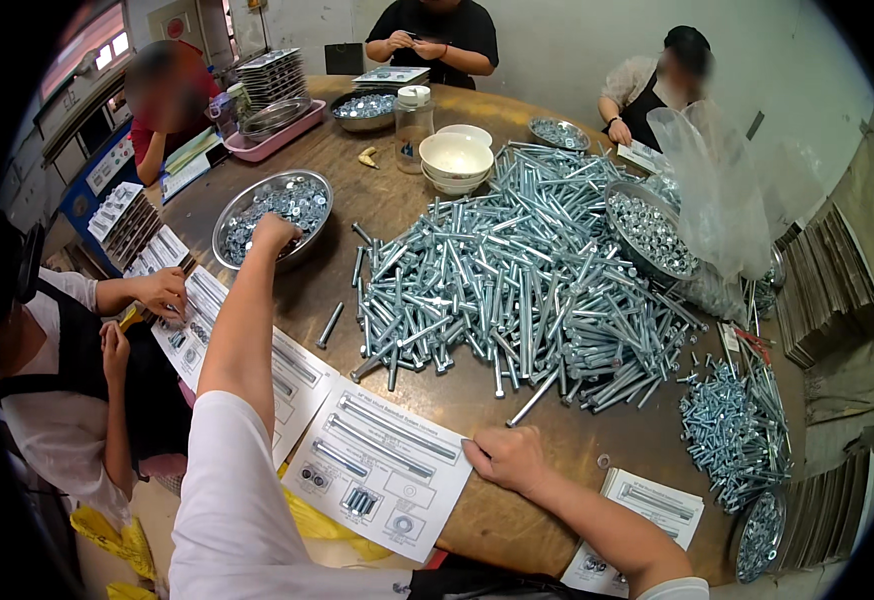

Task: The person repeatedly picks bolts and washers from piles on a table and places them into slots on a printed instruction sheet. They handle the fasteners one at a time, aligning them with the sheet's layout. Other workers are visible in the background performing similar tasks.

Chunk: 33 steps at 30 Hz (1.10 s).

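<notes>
My left hand [275, 232] reaches into a round metal bowl [225, 243] of washers [302, 197], its fingertips hidden among them. My right hand [509, 460] is closed at the right edge of a white printed card [382, 510], thumb on top. Long bolts, short bolts and nuts show on the card; I cannot tell which are real and which are printed. The card lies at the near table edge, slightly over another such card [292, 385]. Beyond my right hand spreads a big heap of long hex bolts [527, 270], and one loose bolt [534, 398] points toward that hand.
A pan of nuts [647, 232] and a plastic bag [712, 190] border the heap. Short bolts [732, 425] lie at the right, near stacked cards [647, 510]. White bowls [455, 160] and a jar [414, 125] stand farther back. Several people sit around the table, one close at my left.
</notes>
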### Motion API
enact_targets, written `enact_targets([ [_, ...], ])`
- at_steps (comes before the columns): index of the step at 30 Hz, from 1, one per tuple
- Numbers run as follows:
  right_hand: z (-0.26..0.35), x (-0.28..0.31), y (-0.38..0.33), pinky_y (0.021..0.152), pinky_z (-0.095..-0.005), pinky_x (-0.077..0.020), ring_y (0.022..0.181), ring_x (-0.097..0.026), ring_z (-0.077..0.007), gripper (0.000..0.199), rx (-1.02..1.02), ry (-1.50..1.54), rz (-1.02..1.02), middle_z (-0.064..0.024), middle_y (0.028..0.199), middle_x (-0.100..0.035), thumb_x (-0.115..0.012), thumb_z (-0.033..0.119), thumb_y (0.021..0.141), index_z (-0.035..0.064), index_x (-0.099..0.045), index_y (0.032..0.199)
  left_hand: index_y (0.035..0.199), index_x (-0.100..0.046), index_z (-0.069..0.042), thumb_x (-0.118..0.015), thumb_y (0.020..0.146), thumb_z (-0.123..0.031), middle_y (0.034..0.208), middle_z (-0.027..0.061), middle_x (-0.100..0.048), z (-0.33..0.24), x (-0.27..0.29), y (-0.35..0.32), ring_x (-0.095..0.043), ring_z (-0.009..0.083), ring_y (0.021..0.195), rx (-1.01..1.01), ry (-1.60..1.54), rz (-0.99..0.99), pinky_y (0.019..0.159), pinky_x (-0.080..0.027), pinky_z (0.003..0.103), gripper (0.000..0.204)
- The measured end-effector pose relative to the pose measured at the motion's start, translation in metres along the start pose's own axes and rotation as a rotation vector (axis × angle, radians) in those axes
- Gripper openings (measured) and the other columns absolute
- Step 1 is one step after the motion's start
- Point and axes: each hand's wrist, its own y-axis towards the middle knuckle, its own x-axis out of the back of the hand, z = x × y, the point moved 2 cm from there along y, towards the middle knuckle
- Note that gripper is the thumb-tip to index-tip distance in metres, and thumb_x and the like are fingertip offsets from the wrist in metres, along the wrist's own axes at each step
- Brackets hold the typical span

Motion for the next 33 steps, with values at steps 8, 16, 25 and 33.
enact_targets([
  [8, 0.004, 0.002, 0.004, 0.042, -0.0394, -0.0445, 0.046, -0.058, -0.0268, 0.032, 0.01, -0.003, 0.01, -0.0064, 0.055, -0.057, -0.068, 0.023, 0.082, 0.0113, -0.051, 0.057, 0.093, -0.059, -0.003, -0.067, 0.09, -0.008, 0.089, 0.008, -0.058, 0.048, -0.014, 0.047, -0.059, 0.0212, 0.077, 0.456, -1.18, 0.04, 0.061, -0.06, 0.031, 0.01],
  [16, 0.002, 0.003, 0.001, 0.042, -0.0393, -0.0444, 0.046, -0.058, -0.0269, 0.032, -0.006, -0.038, 0.022, -0.0061, 0.056, -0.056, -0.069, 0.023, 0.081, 0.0117, -0.051, 0.057, 0.108, -0.067, 0.007, -0.077, 0.078, -0.034, 0.104, 0.0245, -0.069, 0.01, -0.003, 0.009, -0.069, 0.0337, 0.094, 0.109, -0.07, -0.029, 0.081, -0.058, 0.04, 0.051],
  [25, 0.006, -0.003, 0.006, 0.042, -0.0402, -0.0433, 0.045, -0.057, -0.0268, 0.033, 0.011, -0.013, 0.033, -0.0061, 0.054, -0.055, -0.069, 0.024, 0.081, 0.0122, -0.05, 0.056, 0.093, -0.071, 0.0, -0.078, 0.074, -0.012, 0.096, 0.0152, -0.07, 0.029, 0.002, 0.015, -0.068, 0.0316, 0.088, 0.229, -0.488, -0.046, 0.074, -0.057, 0.039, 0.023],
  [33, 0.01, 0.003, 0.009, 0.042, -0.04, -0.0427, 0.043, -0.055, -0.0289, 0.034, 0.013, -0.023, 0.052, -0.0099, 0.052, -0.054, -0.069, 0.017, 0.081, 0.0085, -0.049, 0.054, 0.099, -0.06, -0.001, -0.06, 0.094, -0.007, 0.089, 0.0073, -0.059, 0.021, -0.002, 0.016, -0.058, 0.0181, 0.078, 0.445, -1.797, 0.092, 0.065, -0.054, 0.026, 0.007],
])
